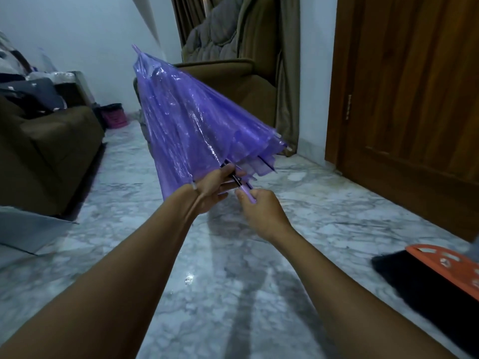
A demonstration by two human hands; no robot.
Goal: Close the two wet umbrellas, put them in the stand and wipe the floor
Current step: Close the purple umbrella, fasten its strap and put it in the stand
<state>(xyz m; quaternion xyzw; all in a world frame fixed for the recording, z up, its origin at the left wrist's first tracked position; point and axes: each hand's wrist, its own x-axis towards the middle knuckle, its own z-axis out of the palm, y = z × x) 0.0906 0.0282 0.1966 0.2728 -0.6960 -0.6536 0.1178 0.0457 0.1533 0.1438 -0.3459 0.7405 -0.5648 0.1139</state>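
A wet purple translucent umbrella (191,117) is held in front of me, half folded, its tip pointing up and away to the left. My left hand (217,185) is wrapped around the dark shaft just under the canopy. My right hand (261,211) grips the pale purple handle (247,194) below it. Water drops glisten on the marble floor (189,278) beneath my arms. An orange perforated stand or basket (451,268) shows at the right edge, with something dark beside it. No second umbrella is clearly visible.
A brown sofa (44,151) stands on the left and a brown armchair (233,81) behind the umbrella. A wooden door (414,99) fills the right wall. A small pink bin (116,117) sits in the far corner. A grey sheet (28,229) lies on the floor at left.
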